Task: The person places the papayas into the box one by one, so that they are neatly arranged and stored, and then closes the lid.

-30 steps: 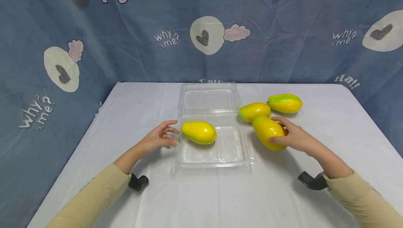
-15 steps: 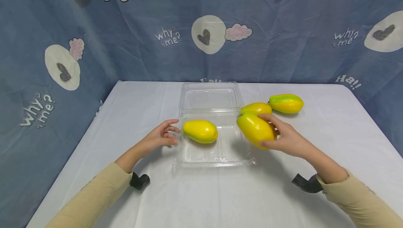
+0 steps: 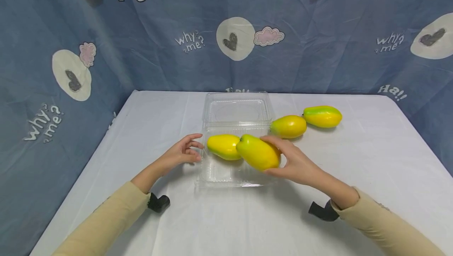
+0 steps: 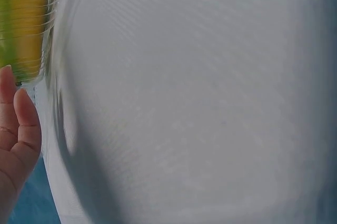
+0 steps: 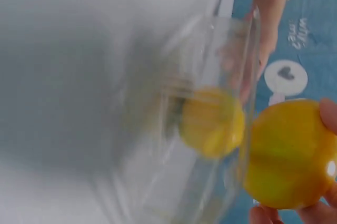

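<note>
My right hand (image 3: pixel 295 161) grips a yellow-green papaya (image 3: pixel 258 152) by its thick end, over the right half of a clear plastic clamshell box (image 3: pixel 216 175). In the right wrist view the held papaya (image 5: pixel 287 153) shows its round end, fingers around it. A second papaya (image 3: pixel 223 146) lies in the left half of the box, partly covered by the held one in the head view. My left hand (image 3: pixel 182 150) stays at the box's left rim, fingers loosely bent and holding nothing. In the left wrist view its fingertips (image 4: pixel 26 105) are right beside the box wall.
Two more papayas, a nearer one (image 3: pixel 289 126) and a farther one (image 3: pixel 323 116), lie on the white-covered table (image 3: pixel 226 220) right of the box. The box's lid (image 3: pixel 238 108) lies opened toward the back. A blue printed cloth (image 3: pixel 159 63) hangs behind the table.
My right hand has carried the papaya leftward from the table beside the box to above the box. The left hand has stayed almost still at the rim.
</note>
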Motion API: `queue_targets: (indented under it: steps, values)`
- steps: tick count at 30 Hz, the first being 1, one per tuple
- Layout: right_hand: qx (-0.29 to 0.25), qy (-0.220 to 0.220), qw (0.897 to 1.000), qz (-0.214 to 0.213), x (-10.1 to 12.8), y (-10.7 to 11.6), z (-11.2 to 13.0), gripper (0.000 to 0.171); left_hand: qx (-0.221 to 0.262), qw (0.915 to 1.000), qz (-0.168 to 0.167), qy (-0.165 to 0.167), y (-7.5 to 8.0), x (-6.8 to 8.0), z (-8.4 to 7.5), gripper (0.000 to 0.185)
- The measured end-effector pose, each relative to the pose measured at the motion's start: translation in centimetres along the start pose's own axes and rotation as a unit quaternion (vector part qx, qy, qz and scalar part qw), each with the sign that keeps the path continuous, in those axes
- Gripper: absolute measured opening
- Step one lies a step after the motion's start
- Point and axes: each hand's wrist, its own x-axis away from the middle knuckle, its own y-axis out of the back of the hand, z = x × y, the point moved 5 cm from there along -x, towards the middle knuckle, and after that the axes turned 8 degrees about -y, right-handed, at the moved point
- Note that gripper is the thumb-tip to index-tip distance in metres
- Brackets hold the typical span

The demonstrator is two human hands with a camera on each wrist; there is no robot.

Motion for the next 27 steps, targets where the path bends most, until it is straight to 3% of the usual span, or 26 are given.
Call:
queue_targets:
  steps: [4, 16, 27]
  values:
    - [-0.001, 0.017, 1.0, -0.008, -0.3, -1.1, 0.5, 0.073, 0.0, 1.0, 0.004, -0.002, 0.0, 0.0, -0.1, 0.075]
    - [-0.004, 0.037, 0.998, 0.048, -1.4, -4.6, 1.5, 0.076, -0.004, 0.9999, 0.011, -0.006, 0.3, -0.3, 0.1, 0.071]
    - [-0.007, 0.083, 0.994, 0.065, -2.6, -7.0, 1.6, 0.071, -0.032, 0.9994, 0.003, -0.015, 0.3, -0.4, 0.1, 0.059]
